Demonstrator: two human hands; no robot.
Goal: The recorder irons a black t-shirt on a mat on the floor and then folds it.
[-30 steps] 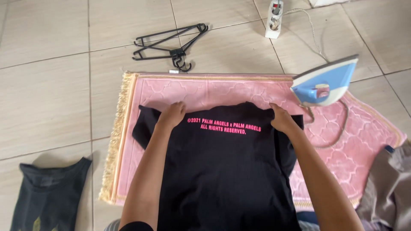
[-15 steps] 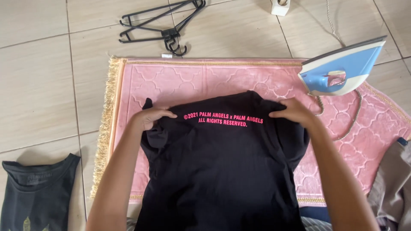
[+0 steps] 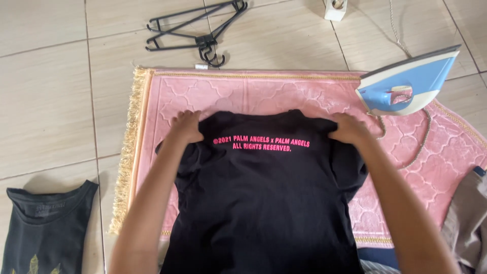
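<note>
A black T-shirt (image 3: 264,203) with pink lettering near its top lies on a pink mat (image 3: 264,94) with a gold fringe. My left hand (image 3: 186,126) grips the shirt at its left shoulder. At the right shoulder, my right hand (image 3: 349,128) pinches the fabric. Both sleeves fold down beside my forearms. The shirt's lower part runs off the bottom of the view.
A blue and white iron (image 3: 408,81) stands on its heel on the mat's far right corner, its cord (image 3: 418,142) looping over the mat. Black hangers (image 3: 195,30) and a white power strip (image 3: 335,7) lie on the tiles beyond. A dark shirt (image 3: 43,228) lies left, grey cloth (image 3: 469,223) right.
Both hands have pushed the shirt's shoulders a little farther up the mat. The left hand moved right and forward along the shoulder. The view shifted slightly.
</note>
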